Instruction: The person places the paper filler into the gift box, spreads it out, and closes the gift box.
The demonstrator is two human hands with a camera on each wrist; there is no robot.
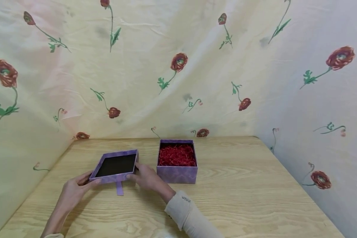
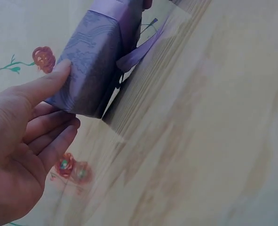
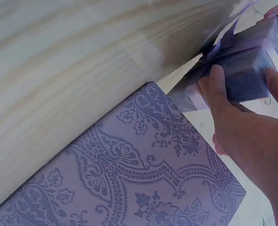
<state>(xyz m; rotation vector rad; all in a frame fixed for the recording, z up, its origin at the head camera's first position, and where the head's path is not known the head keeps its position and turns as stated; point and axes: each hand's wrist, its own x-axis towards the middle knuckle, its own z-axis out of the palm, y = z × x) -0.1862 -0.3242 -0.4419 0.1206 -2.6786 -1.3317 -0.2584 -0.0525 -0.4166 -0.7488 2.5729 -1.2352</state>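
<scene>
A purple patterned box lid (image 1: pixel 116 164) is held between both hands, its dark inside facing up and its near side tilted down. My left hand (image 1: pixel 74 191) grips its near left corner, thumb on the side wall and fingers under the corner, as the left wrist view shows. At the right end, my right hand (image 1: pixel 149 177) grips the lid by its side wall. A lilac ribbon (image 1: pixel 119 188) hangs from the lid's near side. Right of it stands the matching box base (image 1: pixel 177 174), upright, filled with red shredded paper (image 1: pixel 177 155).
The wooden table (image 1: pixel 241 198) runs back to a flower-printed cloth (image 1: pixel 137 76) that hangs behind it and along both sides. The box base stands close beside the right hand and forearm.
</scene>
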